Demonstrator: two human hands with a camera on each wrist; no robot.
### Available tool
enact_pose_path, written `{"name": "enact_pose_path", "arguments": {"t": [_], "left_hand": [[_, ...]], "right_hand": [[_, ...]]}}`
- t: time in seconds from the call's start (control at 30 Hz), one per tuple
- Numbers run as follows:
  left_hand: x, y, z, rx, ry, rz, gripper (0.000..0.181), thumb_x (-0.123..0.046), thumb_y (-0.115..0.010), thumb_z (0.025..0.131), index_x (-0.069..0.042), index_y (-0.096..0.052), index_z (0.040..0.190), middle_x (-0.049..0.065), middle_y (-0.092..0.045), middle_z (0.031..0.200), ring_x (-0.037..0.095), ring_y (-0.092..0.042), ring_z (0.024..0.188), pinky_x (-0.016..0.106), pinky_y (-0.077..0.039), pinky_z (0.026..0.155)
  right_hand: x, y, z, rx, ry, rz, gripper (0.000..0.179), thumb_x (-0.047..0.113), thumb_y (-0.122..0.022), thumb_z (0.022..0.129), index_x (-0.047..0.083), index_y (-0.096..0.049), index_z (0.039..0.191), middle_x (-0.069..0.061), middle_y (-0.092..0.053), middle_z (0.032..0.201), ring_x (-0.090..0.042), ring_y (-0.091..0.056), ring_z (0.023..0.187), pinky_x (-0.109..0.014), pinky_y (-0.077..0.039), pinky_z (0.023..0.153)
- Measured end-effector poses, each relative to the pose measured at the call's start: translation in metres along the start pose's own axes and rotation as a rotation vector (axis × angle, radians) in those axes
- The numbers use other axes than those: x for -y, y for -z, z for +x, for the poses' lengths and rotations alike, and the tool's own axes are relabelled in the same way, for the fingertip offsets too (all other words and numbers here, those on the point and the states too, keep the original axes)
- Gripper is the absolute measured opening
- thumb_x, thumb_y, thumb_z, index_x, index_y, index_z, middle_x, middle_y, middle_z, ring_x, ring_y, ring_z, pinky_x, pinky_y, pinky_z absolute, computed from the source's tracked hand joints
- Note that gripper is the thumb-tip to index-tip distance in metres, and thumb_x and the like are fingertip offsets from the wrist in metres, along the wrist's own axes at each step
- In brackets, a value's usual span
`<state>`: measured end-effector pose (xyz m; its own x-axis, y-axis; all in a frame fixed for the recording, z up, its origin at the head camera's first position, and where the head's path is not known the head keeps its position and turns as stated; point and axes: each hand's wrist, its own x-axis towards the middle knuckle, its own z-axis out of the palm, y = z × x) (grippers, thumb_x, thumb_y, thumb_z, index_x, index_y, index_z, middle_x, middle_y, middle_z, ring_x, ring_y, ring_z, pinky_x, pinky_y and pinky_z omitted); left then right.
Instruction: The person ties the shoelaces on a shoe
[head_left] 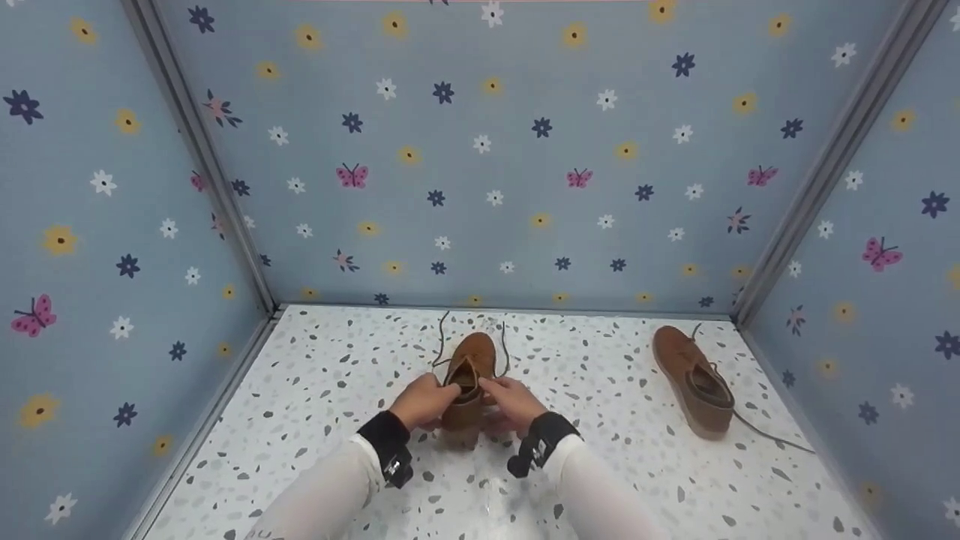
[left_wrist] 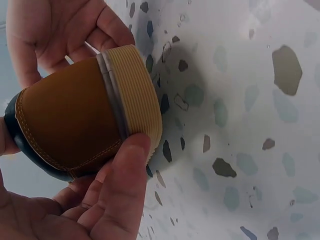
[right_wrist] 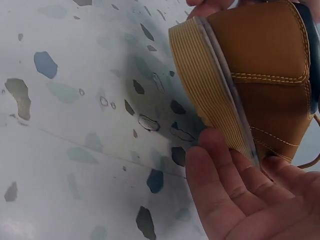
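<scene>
A brown lace-up shoe (head_left: 472,349) points away from me in the middle of the floor, its laces loose to both sides. My left hand (head_left: 424,401) grips its left side, thumb at the collar. On the other side my right hand (head_left: 513,400) holds it likewise, thumb at the opening's edge. In the left wrist view the shoe's heel (left_wrist: 70,117) shows tan leather, a dark collar lining and a ribbed sole (left_wrist: 135,85), with left fingers (left_wrist: 117,192) along the sole edge. Right fingers (right_wrist: 225,180) lie against the sole in the right wrist view.
A second brown shoe (head_left: 686,375) stands at the right, one lace (head_left: 772,433) trailing over the speckled white floor (head_left: 585,360). Blue flowered panels (head_left: 480,165) wall in the back and both sides, with grey metal posts (head_left: 206,165) at the corners.
</scene>
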<state>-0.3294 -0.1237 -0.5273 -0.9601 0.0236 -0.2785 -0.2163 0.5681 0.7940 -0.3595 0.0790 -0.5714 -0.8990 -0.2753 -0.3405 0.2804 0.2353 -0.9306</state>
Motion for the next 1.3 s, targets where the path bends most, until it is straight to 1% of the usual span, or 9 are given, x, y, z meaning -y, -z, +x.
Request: {"name": "enact_pose_path", "arguments": {"t": [0.1, 0.27, 0.33, 0.53, 0.67, 0.8, 0.93, 1.07, 1.3], "left_hand": [[-0.001, -0.005, -0.003, 0.009, -0.001, -0.007, 0.048, -0.037, -0.056, 0.097, 0.004, -0.056, 0.122, 0.016, -0.065, 0.106, 0.030, -0.070, 0.085, 0.042, -0.063, 0.071], [-0.002, -0.013, -0.007, 0.023, -0.015, -0.016, 0.041, -0.037, -0.057, 0.096, 0.000, -0.057, 0.114, 0.008, -0.062, 0.086, 0.022, -0.061, 0.064, 0.033, -0.051, 0.054], [-0.003, -0.017, -0.009, 0.034, -0.030, -0.017, 0.039, -0.037, -0.057, 0.096, -0.002, -0.057, 0.111, 0.007, -0.061, 0.083, 0.020, -0.060, 0.062, 0.031, -0.049, 0.052], [-0.008, -0.029, -0.016, 0.034, -0.081, -0.009, 0.039, -0.038, -0.057, 0.097, -0.003, -0.057, 0.114, 0.009, -0.065, 0.091, 0.022, -0.065, 0.067, 0.037, -0.057, 0.059], [-0.011, -0.037, -0.022, 0.030, -0.101, 0.002, 0.039, -0.038, -0.058, 0.097, -0.003, -0.056, 0.113, 0.008, -0.064, 0.091, 0.020, -0.061, 0.067, 0.034, -0.052, 0.057], [-0.011, -0.047, -0.028, 0.038, -0.146, 0.044, 0.036, -0.038, -0.058, 0.097, -0.004, -0.057, 0.109, 0.007, -0.063, 0.089, 0.020, -0.061, 0.073, 0.031, -0.047, 0.060], [-0.011, -0.057, -0.032, 0.041, -0.171, 0.088, 0.036, -0.039, -0.059, 0.097, -0.005, -0.057, 0.109, 0.007, -0.063, 0.092, 0.021, -0.061, 0.080, 0.033, -0.047, 0.065], [-0.012, -0.067, -0.034, 0.048, -0.187, 0.118, 0.038, -0.040, -0.060, 0.098, -0.005, -0.057, 0.112, 0.007, -0.063, 0.094, 0.021, -0.061, 0.082, 0.035, -0.048, 0.068], [-0.014, -0.087, -0.039, 0.074, -0.201, 0.125, 0.038, -0.041, -0.061, 0.096, -0.006, -0.058, 0.110, 0.006, -0.064, 0.091, 0.020, -0.061, 0.076, 0.034, -0.047, 0.064]], "right_hand": [[0.001, 0.004, -0.002, 0.013, -0.009, 0.007, 0.073, 0.054, -0.058, 0.103, -0.001, -0.045, 0.150, -0.026, -0.064, 0.138, -0.040, -0.074, 0.109, -0.053, -0.061, 0.093], [0.000, 0.012, -0.006, 0.045, -0.004, -0.001, 0.070, 0.051, -0.059, 0.103, 0.001, -0.044, 0.150, -0.026, -0.065, 0.135, -0.038, -0.075, 0.104, -0.052, -0.061, 0.093], [-0.001, 0.017, -0.008, 0.059, 0.002, -0.008, 0.070, 0.050, -0.058, 0.103, 0.001, -0.043, 0.152, -0.026, -0.065, 0.134, -0.037, -0.076, 0.102, -0.052, -0.062, 0.092], [-0.004, 0.032, -0.017, 0.089, 0.001, -0.021, 0.077, 0.050, -0.058, 0.103, 0.005, -0.033, 0.161, -0.024, -0.066, 0.134, -0.035, -0.076, 0.100, -0.050, -0.062, 0.092], [-0.007, 0.043, -0.021, 0.116, -0.007, -0.039, 0.081, 0.049, -0.060, 0.102, 0.010, -0.026, 0.165, -0.023, -0.069, 0.131, -0.033, -0.077, 0.101, -0.049, -0.062, 0.092], [-0.013, 0.052, -0.026, 0.130, -0.009, -0.065, 0.085, 0.046, -0.064, 0.100, 0.017, -0.021, 0.167, -0.022, -0.070, 0.130, -0.033, -0.077, 0.102, -0.048, -0.062, 0.093], [-0.019, 0.061, -0.031, 0.149, -0.002, -0.082, 0.088, 0.044, -0.066, 0.099, 0.021, -0.017, 0.169, -0.024, -0.070, 0.131, -0.034, -0.077, 0.101, -0.049, -0.061, 0.094], [-0.024, 0.071, -0.038, 0.166, -0.004, -0.066, 0.090, 0.038, -0.067, 0.098, 0.023, -0.014, 0.169, -0.023, -0.073, 0.125, -0.036, -0.078, 0.098, -0.049, -0.062, 0.092], [-0.032, 0.089, -0.053, 0.187, 0.023, -0.089, 0.096, 0.032, -0.070, 0.097, 0.027, -0.006, 0.169, -0.023, -0.074, 0.119, -0.034, -0.079, 0.093, -0.048, -0.064, 0.086]]}}
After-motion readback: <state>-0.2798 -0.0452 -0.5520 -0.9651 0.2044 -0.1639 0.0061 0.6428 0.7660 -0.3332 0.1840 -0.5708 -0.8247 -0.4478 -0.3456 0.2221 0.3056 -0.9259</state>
